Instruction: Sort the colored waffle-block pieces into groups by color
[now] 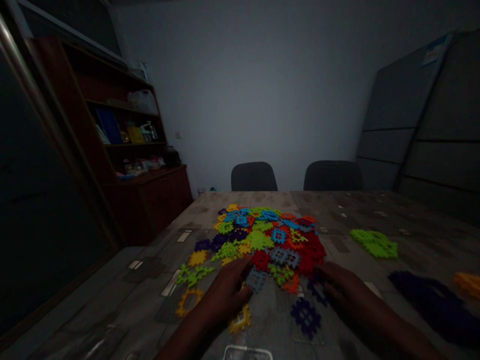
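Observation:
A heap of flat, notched plastic building pieces point(260, 239) in several colours is spread over the middle of the table. My left hand point(229, 289) is at its near left side, thumb and fingers apart, beside a grey window-shaped piece point(255, 279). A yellow window piece point(240, 320) lies below that hand, partly covered by it. On the other side, my right hand point(339, 286) reaches in with fingers stretched out, close to the red pieces point(312, 250) and a dark purple piece point(318, 291). Whether its fingertips touch them is too dark to tell. Another purple window piece point(306, 317) lies between my hands.
Lime green pieces point(374, 243) lie apart on the right, with a dark purple pile point(431, 300) and orange pieces point(468, 284) nearer me. Two chairs point(254, 176) stand behind the patterned table point(210, 200). A wooden shelf unit point(150, 177) is at the left, a grey cabinet point(390, 110) at the right.

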Tool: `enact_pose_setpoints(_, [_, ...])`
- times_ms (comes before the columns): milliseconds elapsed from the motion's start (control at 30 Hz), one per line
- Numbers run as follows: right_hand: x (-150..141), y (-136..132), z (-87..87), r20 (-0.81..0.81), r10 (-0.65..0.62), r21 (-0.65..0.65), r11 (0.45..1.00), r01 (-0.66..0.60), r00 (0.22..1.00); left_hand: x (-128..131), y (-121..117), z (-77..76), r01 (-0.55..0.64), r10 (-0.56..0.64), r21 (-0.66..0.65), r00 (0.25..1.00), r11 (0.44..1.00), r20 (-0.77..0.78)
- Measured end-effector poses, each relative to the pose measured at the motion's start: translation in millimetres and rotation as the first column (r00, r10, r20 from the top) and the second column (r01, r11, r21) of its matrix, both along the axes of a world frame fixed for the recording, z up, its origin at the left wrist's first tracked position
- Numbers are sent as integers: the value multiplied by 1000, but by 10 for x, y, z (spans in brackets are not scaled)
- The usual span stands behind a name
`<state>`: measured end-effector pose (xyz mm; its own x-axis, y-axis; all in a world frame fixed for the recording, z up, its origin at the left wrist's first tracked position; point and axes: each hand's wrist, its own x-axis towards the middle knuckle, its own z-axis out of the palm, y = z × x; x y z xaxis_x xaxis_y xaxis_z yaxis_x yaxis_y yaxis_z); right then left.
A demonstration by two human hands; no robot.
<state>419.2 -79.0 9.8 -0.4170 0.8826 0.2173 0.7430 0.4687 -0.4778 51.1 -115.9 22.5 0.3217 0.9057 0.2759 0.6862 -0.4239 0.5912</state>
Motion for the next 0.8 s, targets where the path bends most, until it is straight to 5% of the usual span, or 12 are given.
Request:
enact_pose_setpoints(167, [-119, -92, 170, -67, 20, -48, 999, -23, 998, -10, 3, -116, 20, -20, 15, 1000, 1000, -24])
enact_pose_setpoints(333, [-115, -118, 338, -110, 24, -4, 1000, -25, 994, 3, 37, -27, 10, -11, 84, 1000, 996, 8])
enact_pose_setpoints(600, [-125, -84, 190, -69, 77, -31, 996, -79, 995, 43, 32, 152, -86, 78, 125, 995, 988, 63])
enact_pose_setpoints(800, [-98, -105, 106, 16, 6, -47, 999, -5, 1000, -52, 74, 177, -120, 111, 129, 991, 984, 75])
